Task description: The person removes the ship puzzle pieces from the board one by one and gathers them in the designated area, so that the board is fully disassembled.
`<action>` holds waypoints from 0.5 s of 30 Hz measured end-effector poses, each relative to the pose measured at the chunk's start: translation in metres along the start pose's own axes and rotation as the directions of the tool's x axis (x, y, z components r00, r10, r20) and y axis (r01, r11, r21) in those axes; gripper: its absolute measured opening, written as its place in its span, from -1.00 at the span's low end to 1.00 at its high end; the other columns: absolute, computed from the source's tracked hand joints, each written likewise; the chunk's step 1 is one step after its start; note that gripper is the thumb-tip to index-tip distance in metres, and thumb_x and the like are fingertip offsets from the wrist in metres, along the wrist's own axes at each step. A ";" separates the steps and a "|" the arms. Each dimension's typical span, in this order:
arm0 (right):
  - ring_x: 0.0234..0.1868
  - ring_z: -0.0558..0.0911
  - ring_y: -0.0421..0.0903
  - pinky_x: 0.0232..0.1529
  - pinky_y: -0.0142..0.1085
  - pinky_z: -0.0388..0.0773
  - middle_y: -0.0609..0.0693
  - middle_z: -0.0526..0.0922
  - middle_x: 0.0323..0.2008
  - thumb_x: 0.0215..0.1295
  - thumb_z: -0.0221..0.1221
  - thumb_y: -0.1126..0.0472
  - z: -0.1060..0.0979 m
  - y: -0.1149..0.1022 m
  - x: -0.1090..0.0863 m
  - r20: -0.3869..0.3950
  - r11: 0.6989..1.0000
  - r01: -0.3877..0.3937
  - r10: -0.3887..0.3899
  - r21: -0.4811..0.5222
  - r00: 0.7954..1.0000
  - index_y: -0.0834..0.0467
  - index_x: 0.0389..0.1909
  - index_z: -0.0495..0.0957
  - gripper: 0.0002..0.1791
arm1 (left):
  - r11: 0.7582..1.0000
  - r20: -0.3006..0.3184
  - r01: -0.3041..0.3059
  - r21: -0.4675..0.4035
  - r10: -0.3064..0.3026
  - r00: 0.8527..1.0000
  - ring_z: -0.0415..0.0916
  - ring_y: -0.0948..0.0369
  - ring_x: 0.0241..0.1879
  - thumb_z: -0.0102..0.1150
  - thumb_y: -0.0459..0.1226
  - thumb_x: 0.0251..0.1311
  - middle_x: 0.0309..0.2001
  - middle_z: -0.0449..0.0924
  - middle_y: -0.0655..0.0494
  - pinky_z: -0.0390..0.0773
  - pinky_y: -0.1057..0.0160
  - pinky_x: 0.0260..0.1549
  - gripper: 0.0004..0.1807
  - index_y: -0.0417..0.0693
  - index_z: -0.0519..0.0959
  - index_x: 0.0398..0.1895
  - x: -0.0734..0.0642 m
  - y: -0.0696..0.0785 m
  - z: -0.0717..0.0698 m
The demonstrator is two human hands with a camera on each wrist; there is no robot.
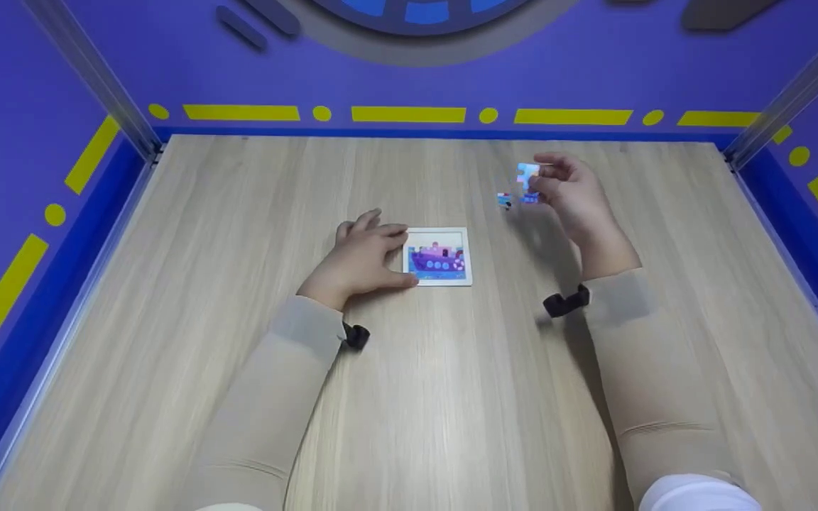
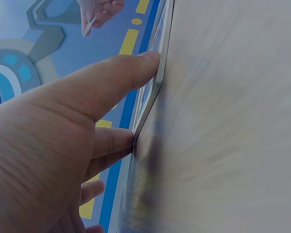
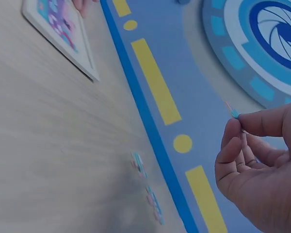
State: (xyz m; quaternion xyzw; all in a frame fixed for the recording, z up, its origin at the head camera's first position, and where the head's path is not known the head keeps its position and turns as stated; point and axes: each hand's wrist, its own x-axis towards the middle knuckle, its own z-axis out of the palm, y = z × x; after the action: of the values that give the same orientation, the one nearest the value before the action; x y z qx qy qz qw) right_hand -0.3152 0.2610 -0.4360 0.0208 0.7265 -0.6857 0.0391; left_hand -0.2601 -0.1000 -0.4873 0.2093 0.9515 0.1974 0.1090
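In the head view my left hand (image 1: 365, 257) rests at the left side of a small white-framed jigsaw puzzle (image 1: 469, 257) with a purple ship picture. Its straight thumb presses the near left corner, and the index finger touches the far left corner. The puzzle's top strip looks pale. Farther back on the right, my right hand (image 1: 574, 199) holds a light-blue jigsaw piece (image 1: 525, 170) above the table, pinched between thumb and fingertips; the right wrist view shows this piece (image 3: 234, 112) edge-on. Beneath it lie two loose jigsaw pieces, one (image 1: 504, 201) left of the other (image 1: 530, 199).
The pale wooden table (image 1: 409, 397) is bounded at the back by a blue-purple panel (image 1: 409, 85) with yellow dashes. Side panels (image 1: 4, 213) stand left and right. Each wrist carries a small black camera mount (image 1: 356, 336).
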 end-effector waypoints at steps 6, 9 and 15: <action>-0.09 0.72 -0.19 -0.05 -0.44 0.65 -0.09 0.68 -0.08 0.59 0.33 0.33 -0.025 0.000 0.004 -0.082 0.999 0.026 -0.023 0.040 0.996 0.18 0.25 0.56 -0.68 | 1.000 -0.001 -0.005 -0.012 0.005 1.000 -0.21 -0.10 0.90 0.52 0.29 0.29 0.78 0.33 0.19 -0.15 -0.35 0.76 0.05 0.03 0.43 0.73 0.000 0.000 0.000; -0.12 0.72 -0.19 -0.11 -0.47 0.64 -0.09 0.70 -0.10 0.57 0.36 0.33 -0.037 0.003 0.006 -0.108 0.996 0.035 -0.025 0.083 0.994 0.21 0.27 0.61 -0.66 | 1.000 -0.003 -0.004 -0.018 0.003 1.000 -0.21 -0.09 0.90 0.53 0.29 0.29 0.78 0.33 0.19 -0.15 -0.35 0.76 0.05 0.03 0.43 0.73 0.001 -0.001 0.001; -0.11 0.70 -0.21 -0.11 -0.48 0.62 -0.14 0.70 -0.11 0.62 0.32 0.29 -0.052 0.009 0.010 -0.186 1.000 -0.007 0.012 0.028 0.982 0.25 0.38 0.66 -0.61 | 1.000 -0.001 0.002 -0.018 -0.002 1.000 -0.22 -0.09 0.90 0.52 0.29 0.30 0.78 0.32 0.20 -0.15 -0.35 0.77 0.04 0.04 0.42 0.73 0.000 0.000 0.000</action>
State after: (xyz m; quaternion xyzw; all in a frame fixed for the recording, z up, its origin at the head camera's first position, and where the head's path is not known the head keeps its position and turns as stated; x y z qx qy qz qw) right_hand -0.3261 0.3136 -0.4433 0.0889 0.7176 -0.6902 -0.0259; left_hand -0.2601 -0.1002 -0.4875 0.2072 0.9500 0.2057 0.1108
